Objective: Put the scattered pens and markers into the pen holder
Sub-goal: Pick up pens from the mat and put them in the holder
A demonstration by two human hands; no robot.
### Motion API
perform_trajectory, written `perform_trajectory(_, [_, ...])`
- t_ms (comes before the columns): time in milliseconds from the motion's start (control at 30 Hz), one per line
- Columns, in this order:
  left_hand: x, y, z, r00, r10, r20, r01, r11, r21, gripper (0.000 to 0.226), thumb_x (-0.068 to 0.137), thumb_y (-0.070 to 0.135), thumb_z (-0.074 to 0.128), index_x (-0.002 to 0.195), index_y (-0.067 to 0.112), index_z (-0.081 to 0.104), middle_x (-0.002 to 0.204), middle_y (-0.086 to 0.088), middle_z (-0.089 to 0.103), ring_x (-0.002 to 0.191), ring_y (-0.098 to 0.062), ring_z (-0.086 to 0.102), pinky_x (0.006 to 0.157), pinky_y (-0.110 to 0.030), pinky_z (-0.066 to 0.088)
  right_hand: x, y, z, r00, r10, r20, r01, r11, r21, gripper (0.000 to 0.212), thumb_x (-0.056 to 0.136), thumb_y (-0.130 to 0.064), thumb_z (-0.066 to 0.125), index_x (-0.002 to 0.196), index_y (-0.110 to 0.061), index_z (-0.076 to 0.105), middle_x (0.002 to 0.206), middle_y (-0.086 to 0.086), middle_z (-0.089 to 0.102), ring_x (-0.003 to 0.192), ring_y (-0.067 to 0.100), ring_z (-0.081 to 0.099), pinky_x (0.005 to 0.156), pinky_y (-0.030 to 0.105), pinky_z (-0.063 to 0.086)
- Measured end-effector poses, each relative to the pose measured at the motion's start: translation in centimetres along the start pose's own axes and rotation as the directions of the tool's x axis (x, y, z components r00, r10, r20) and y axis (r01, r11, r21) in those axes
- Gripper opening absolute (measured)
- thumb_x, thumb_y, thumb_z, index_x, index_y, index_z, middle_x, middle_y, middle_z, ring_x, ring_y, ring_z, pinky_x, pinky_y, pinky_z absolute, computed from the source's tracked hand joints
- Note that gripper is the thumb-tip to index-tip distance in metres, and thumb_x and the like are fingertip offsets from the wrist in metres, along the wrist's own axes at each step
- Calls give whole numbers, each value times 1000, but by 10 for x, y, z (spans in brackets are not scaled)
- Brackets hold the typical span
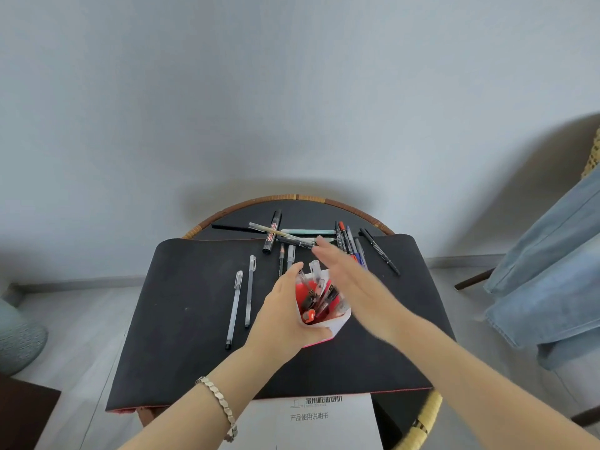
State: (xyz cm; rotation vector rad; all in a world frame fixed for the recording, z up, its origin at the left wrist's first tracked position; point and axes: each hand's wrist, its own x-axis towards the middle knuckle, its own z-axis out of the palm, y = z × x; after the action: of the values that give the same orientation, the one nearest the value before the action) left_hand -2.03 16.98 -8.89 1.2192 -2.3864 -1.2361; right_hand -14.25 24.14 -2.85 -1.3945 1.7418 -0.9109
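Observation:
My left hand (283, 315) is wrapped around a red and white pen holder (337, 323) in the middle of a black mat (181, 319); several pens stand inside it. My right hand (352, 280) hovers flat and open just over the holder's right side, blurred, fingers pointing to the far pens, holding nothing. Two clear pens (234, 309) lie side by side left of the holder. A black marker with a red label (272, 233), a mint green pen (306, 232) and several dark pens (345, 240) are scattered at the mat's far edge. One black pen (379, 251) lies far right.
The mat covers a small round table with a rattan rim (292, 199). A white booklet (311, 420) sticks out under the mat's near edge. Blue cloth (548, 264) hangs over a chair at right. A grey-green rounded object (18, 339) sits on the floor at left.

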Motion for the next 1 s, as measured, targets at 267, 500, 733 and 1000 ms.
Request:
perform_trajectory(267, [3, -2, 0, 999, 41, 16, -41, 999, -11, 109, 44, 65, 68, 137, 30, 21, 139, 8, 38, 125, -13, 42, 109, -38, 39, 71, 99, -28, 748, 470, -469, -565, 821, -79, 26, 93, -13, 42, 116, -5, 53, 119, 14, 60, 104, 27, 57, 78, 30, 42])
perform_trajectory(500, [8, -10, 5, 998, 63, -5, -62, 996, 67, 101, 55, 58, 76, 136, 33, 19, 135, 15, 35, 122, -7, 41, 106, -27, 39, 104, 124, -6, 686, 514, -516, -696, 670, -258, 32, 90, -19, 52, 116, -2, 45, 120, 24, 55, 107, 36, 55, 81, 39, 48])
perform_trajectory(733, [8, -8, 5, 998, 57, 2, -57, 998, 40, 101, 57, 55, 76, 137, 31, 20, 138, 12, 34, 125, -11, 40, 109, -33, 38, 89, 130, -20, 683, 631, -368, -719, 671, -183, 28, 81, -15, 62, 64, -9, 41, 61, 4, 44, 54, 15, 45, 44, 22, 32])
perform_trajectory(1000, [-5, 2, -4, 998, 52, 26, -48, 989, -141, 111, 40, 74, 63, 135, 29, 26, 138, 5, 41, 125, -18, 45, 107, -43, 41, 69, 127, -21, 687, 586, -430, -642, 766, 19, 15, 89, -15, 49, 84, 0, 47, 86, 16, 53, 71, 28, 50, 45, 24, 30])
